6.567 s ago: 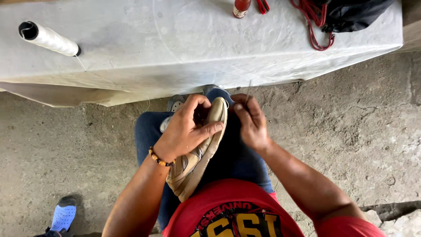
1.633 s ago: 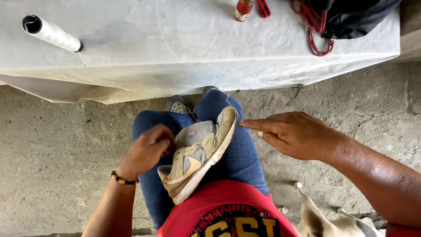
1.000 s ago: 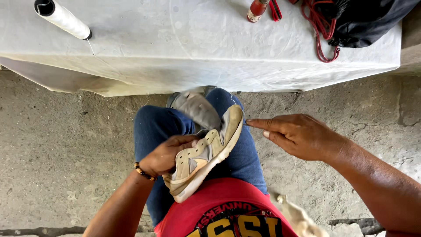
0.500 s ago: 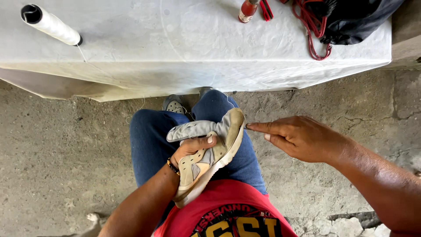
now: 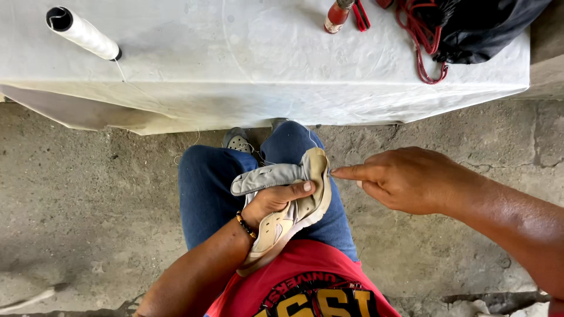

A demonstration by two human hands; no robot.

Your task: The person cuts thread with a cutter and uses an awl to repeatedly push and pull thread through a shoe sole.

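A beige shoe (image 5: pixel 288 217) is held on the lap, clasped by the left hand (image 5: pixel 273 202). The right hand (image 5: pixel 405 179) is pinched narrowly at the shoe's toe edge; what is pinched cannot be told.

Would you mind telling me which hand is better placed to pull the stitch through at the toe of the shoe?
Probably the right hand: its pinched fingertips sit at the toe edge of the shoe. The left hand is wrapped around the shoe, steadying it on the lap.
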